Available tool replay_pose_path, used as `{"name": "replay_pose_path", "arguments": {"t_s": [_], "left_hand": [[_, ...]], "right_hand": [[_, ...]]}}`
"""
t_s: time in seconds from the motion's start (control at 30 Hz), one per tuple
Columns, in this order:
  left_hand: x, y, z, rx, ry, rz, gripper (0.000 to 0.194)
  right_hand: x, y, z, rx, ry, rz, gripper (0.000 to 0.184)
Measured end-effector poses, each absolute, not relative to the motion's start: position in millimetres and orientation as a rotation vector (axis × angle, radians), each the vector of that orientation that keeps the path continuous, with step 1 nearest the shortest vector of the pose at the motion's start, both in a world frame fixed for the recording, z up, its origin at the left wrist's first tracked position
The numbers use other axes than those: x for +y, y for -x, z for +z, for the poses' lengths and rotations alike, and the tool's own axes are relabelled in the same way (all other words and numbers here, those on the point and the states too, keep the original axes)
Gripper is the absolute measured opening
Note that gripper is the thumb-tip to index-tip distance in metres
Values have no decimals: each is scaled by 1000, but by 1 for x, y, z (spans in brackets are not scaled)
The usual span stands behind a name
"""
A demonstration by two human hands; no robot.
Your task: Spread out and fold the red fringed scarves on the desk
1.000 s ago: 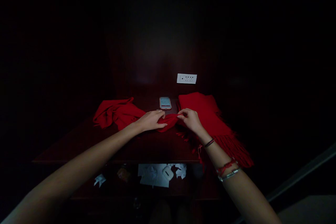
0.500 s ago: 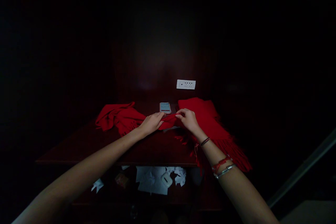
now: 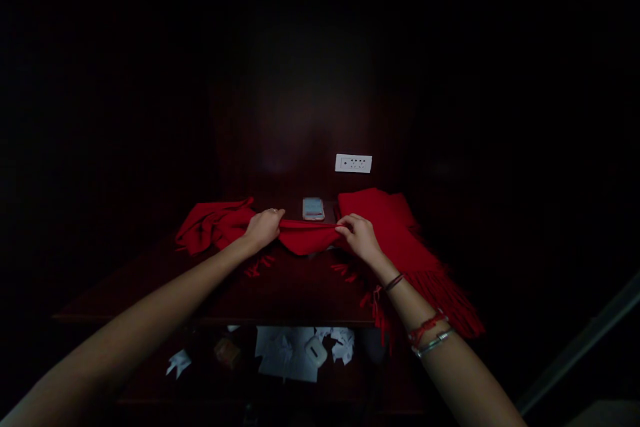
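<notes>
Red cloth (image 3: 307, 239) spans closed left hand (image 3: 264, 227) and pinching right hand (image 3: 361, 237).

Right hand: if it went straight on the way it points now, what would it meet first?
Apart from the red cloth in its grip, the right hand would probably meet the phone, ahead and to its left; depth is unclear, so it might pass above it instead.

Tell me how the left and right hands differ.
The left hand wears a ring; the right hand shows none. A dark band sits just behind the right hand; no band shows behind the left hand. Both hands hold the red cloth, which spans between them.
</notes>
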State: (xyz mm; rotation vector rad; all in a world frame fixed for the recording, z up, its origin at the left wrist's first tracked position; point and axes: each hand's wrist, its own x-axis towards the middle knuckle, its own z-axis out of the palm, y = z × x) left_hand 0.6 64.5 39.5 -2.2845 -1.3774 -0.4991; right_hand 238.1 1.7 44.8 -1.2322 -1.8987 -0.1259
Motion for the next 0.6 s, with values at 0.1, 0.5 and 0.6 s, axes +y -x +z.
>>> {"name": "replay_pose_path", "arguments": {"t_s": [0.1,0.5,0.6], "left_hand": [[86,28,66,-1468,2319,-415,23],[100,50,112,-1284,2435,-214,21],[101,64,100,-1278,2348,-285,23]], "right_hand": [[6,-240,43,-1915,1266,-129,6],[6,-232,30,-2158,1260,-172,8],[1,-236,21,-2089,1268,-194,9]]}}
